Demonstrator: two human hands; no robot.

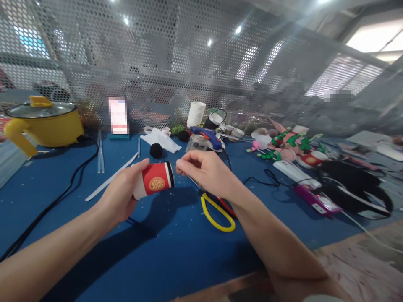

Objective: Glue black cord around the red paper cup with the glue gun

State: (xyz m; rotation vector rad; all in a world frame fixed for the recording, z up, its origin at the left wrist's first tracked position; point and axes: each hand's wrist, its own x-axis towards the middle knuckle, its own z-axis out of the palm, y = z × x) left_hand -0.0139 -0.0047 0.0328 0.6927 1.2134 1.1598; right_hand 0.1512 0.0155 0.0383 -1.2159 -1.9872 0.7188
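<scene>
My left hand is wrapped round a paper cup, tipped on its side with its black-edged end to the right. The cup has a red band with a round gold emblem. Just right of that end, my right hand has thumb and fingertips pinched together; whatever they hold is too small to make out. Beneath my right wrist lie scissors with yellow and red handles, partly hidden by the forearm. A black yarn ball rests on the blue table behind the cup.
At the left stands a yellow electric pot with a trailing cord. A lit phone, stacked white cups and a blue glue gun line the back. Right are colourful craft pieces and a purple power strip.
</scene>
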